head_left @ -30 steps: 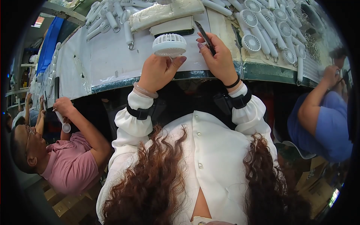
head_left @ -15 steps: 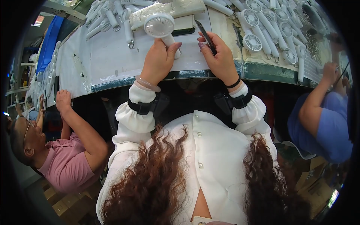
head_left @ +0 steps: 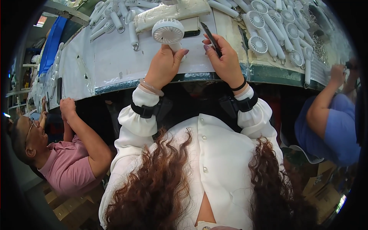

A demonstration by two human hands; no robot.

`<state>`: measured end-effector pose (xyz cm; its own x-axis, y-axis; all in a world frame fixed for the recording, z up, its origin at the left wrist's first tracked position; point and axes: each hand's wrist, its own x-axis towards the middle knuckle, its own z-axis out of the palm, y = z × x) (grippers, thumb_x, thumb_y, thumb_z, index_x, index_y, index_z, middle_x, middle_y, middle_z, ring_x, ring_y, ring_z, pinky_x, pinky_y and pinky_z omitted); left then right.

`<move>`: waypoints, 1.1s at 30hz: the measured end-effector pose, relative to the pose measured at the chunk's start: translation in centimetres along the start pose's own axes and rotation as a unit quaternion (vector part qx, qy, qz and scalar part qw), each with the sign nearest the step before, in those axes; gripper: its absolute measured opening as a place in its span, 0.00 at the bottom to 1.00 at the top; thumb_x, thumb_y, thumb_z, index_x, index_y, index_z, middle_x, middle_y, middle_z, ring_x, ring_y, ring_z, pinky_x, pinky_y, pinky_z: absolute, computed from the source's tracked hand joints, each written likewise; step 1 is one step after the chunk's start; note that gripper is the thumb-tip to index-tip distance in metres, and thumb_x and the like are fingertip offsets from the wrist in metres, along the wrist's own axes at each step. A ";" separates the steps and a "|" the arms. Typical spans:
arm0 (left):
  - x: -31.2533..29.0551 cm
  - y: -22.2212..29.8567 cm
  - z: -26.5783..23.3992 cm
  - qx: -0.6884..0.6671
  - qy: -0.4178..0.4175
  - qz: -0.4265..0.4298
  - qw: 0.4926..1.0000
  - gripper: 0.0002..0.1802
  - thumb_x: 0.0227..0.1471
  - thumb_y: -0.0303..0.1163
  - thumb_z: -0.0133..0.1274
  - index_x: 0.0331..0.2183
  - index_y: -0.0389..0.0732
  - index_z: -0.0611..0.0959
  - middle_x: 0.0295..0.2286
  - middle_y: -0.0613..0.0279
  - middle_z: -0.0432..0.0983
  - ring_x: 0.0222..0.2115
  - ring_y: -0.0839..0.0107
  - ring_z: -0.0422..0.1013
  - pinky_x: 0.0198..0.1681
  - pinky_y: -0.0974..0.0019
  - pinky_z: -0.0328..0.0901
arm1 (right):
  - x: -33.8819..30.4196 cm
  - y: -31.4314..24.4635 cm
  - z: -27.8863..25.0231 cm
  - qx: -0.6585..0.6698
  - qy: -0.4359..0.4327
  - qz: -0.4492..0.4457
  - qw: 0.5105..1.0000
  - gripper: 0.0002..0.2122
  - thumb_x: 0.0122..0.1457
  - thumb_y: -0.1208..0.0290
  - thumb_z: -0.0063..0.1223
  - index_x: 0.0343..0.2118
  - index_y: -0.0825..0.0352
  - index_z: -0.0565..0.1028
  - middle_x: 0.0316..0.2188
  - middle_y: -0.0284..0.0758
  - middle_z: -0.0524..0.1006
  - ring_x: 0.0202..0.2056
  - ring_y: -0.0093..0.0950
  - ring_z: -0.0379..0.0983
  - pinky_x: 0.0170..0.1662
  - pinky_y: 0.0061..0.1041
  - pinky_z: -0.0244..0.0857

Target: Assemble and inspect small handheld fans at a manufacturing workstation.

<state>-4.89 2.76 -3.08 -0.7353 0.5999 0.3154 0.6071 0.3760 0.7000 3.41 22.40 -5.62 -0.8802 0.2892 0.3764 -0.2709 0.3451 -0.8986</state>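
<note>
A white handheld fan (head_left: 168, 31) is upright in my left hand (head_left: 164, 66), which is closed around its handle. Its round grille shows above my fingers, while much of the handle is hidden by them. My right hand (head_left: 226, 61) grips a slim dark tool with a pointed tip, which looks like a utility knife (head_left: 211, 38). The knife tilts up and to the left, apart from the fan. Behind the two hands, a dark flat object (head_left: 191, 33) lies on the table beside a long block wrapped in yellowed tape (head_left: 168, 16).
Several white fans (head_left: 274, 32) are heaped at the right, with more fans (head_left: 115, 19) at the back left. The table's green edge (head_left: 195, 76) runs in front of me. A person in pink (head_left: 73, 163) sits at left, another in blue (head_left: 333, 122) at right.
The fan's head has tipped and shifted slightly right and down, so its grille now shows more clearly. My left hand has turned a little with it. The knife stays nearly still.
</note>
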 end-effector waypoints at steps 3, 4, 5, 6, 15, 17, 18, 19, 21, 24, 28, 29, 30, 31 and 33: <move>0.0 0.0 -0.2 -0.011 -0.014 -0.025 1.000 0.24 0.63 0.45 0.52 0.46 0.32 0.70 0.32 0.44 0.79 0.33 0.44 0.75 0.37 0.53 0.68 | 0.1 0.0 0.0 0.002 -0.004 0.004 1.000 0.16 0.65 0.75 0.53 0.54 0.70 0.71 0.42 0.35 0.80 0.39 0.20 0.76 0.44 0.20 0.70; -0.1 0.2 -0.3 -0.012 -0.013 -0.025 1.000 0.24 0.63 0.45 0.52 0.46 0.32 0.70 0.32 0.44 0.79 0.33 0.44 0.75 0.37 0.53 0.68 | 0.1 -0.1 0.0 0.002 -0.005 0.006 1.000 0.16 0.65 0.75 0.53 0.54 0.70 0.71 0.42 0.35 0.80 0.39 0.20 0.76 0.44 0.20 0.70; -0.1 0.3 -0.4 -0.019 -0.019 -0.023 0.999 0.24 0.63 0.45 0.52 0.45 0.32 0.71 0.32 0.45 0.79 0.33 0.44 0.75 0.37 0.53 0.68 | 0.1 -0.2 0.0 0.003 -0.005 0.007 1.000 0.16 0.65 0.75 0.53 0.54 0.70 0.71 0.42 0.35 0.80 0.39 0.20 0.75 0.44 0.20 0.70; -0.1 0.5 -0.6 -0.027 -0.024 -0.020 0.999 0.23 0.63 0.45 0.52 0.44 0.32 0.72 0.32 0.45 0.79 0.32 0.44 0.75 0.37 0.53 0.68 | 0.1 -0.3 0.0 0.003 -0.006 0.009 1.000 0.16 0.65 0.75 0.53 0.54 0.70 0.71 0.42 0.35 0.80 0.39 0.20 0.75 0.44 0.20 0.70; -0.8 1.1 -1.4 0.017 -0.055 -0.069 0.996 0.24 0.59 0.47 0.57 0.41 0.32 0.76 0.30 0.52 0.79 0.33 0.54 0.75 0.39 0.59 0.68 | 0.0 -0.3 -0.2 -0.005 -0.007 0.008 1.000 0.16 0.65 0.75 0.53 0.54 0.70 0.72 0.41 0.34 0.80 0.36 0.20 0.75 0.44 0.20 0.69; -0.8 0.9 -1.1 0.011 -0.023 -0.030 0.999 0.24 0.58 0.46 0.59 0.41 0.33 0.77 0.30 0.54 0.79 0.33 0.57 0.76 0.38 0.61 0.69 | 0.0 -0.3 -0.2 -0.005 -0.007 0.005 1.000 0.16 0.65 0.75 0.53 0.54 0.70 0.72 0.41 0.34 0.80 0.36 0.19 0.74 0.44 0.20 0.69; -0.8 0.9 -1.0 0.005 0.010 0.009 1.000 0.23 0.56 0.45 0.62 0.40 0.34 0.78 0.30 0.56 0.79 0.33 0.61 0.76 0.38 0.62 0.69 | 0.0 -0.4 -0.1 -0.005 -0.008 0.003 1.000 0.16 0.65 0.75 0.53 0.54 0.70 0.72 0.41 0.34 0.80 0.36 0.19 0.74 0.45 0.20 0.69; -0.7 0.9 -0.9 0.000 0.043 0.048 0.998 0.23 0.54 0.44 0.64 0.40 0.35 0.78 0.29 0.58 0.79 0.33 0.64 0.76 0.37 0.64 0.69 | 0.0 -0.4 -0.1 -0.004 -0.008 0.003 1.000 0.16 0.65 0.75 0.53 0.54 0.70 0.72 0.41 0.34 0.80 0.36 0.19 0.74 0.45 0.20 0.69; -0.3 1.1 0.1 -0.107 0.072 0.027 0.991 0.21 0.53 0.43 0.65 0.39 0.36 0.79 0.29 0.60 0.79 0.32 0.67 0.76 0.37 0.65 0.69 | 0.1 -0.3 -0.1 -0.007 -0.003 -0.003 1.000 0.15 0.65 0.75 0.53 0.54 0.70 0.72 0.41 0.34 0.80 0.36 0.19 0.75 0.44 0.19 0.69; 0.5 1.7 1.0 -0.315 0.125 -0.015 0.941 0.19 0.50 0.40 0.68 0.37 0.38 0.80 0.29 0.63 0.79 0.31 0.72 0.75 0.35 0.68 0.69 | 0.0 -0.2 -0.1 0.004 0.004 -0.008 1.000 0.15 0.65 0.75 0.53 0.54 0.70 0.72 0.41 0.34 0.80 0.37 0.19 0.75 0.44 0.19 0.70; 1.2 1.9 1.0 -0.364 0.090 -0.062 0.925 0.16 0.50 0.37 0.69 0.35 0.39 0.81 0.29 0.65 0.79 0.30 0.77 0.73 0.33 0.71 0.68 | 0.0 -0.1 -0.1 0.027 0.013 -0.006 1.000 0.14 0.66 0.75 0.52 0.53 0.70 0.72 0.41 0.34 0.80 0.38 0.18 0.76 0.44 0.19 0.71; 1.4 2.1 1.2 -0.331 0.093 -0.083 0.935 0.16 0.50 0.37 0.69 0.34 0.38 0.81 0.28 0.65 0.79 0.29 0.77 0.73 0.33 0.72 0.67 | -0.1 -0.1 -0.1 0.026 0.012 -0.002 1.000 0.14 0.66 0.75 0.52 0.53 0.70 0.73 0.41 0.34 0.80 0.38 0.19 0.76 0.43 0.19 0.71; 1.7 2.3 1.4 -0.297 0.097 -0.105 0.944 0.16 0.50 0.37 0.69 0.33 0.38 0.81 0.26 0.66 0.78 0.28 0.78 0.72 0.32 0.72 0.67 | -0.1 -0.1 -0.1 0.025 0.010 0.003 1.000 0.14 0.66 0.75 0.52 0.53 0.70 0.73 0.41 0.34 0.80 0.38 0.19 0.76 0.43 0.19 0.71; 1.9 2.4 1.6 -0.262 0.100 -0.126 0.951 0.16 0.50 0.37 0.69 0.32 0.37 0.81 0.25 0.66 0.78 0.26 0.78 0.72 0.31 0.73 0.67 | -0.1 -0.2 -0.2 0.025 0.011 0.004 1.000 0.14 0.66 0.75 0.52 0.53 0.70 0.73 0.41 0.34 0.80 0.38 0.19 0.76 0.43 0.19 0.71; 2.7 2.8 1.6 -0.244 0.101 -0.126 0.956 0.16 0.50 0.38 0.69 0.32 0.37 0.82 0.24 0.67 0.78 0.25 0.78 0.72 0.30 0.73 0.66 | -0.1 -0.5 -0.3 0.040 0.012 0.011 0.999 0.14 0.66 0.76 0.52 0.53 0.70 0.73 0.41 0.33 0.80 0.39 0.19 0.76 0.43 0.19 0.71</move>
<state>-4.68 6.61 -1.26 -0.9126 0.3673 0.1797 0.2258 0.0863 0.9703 3.71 22.52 -5.14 -0.8771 0.3177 0.3601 -0.2823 0.2656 -0.9218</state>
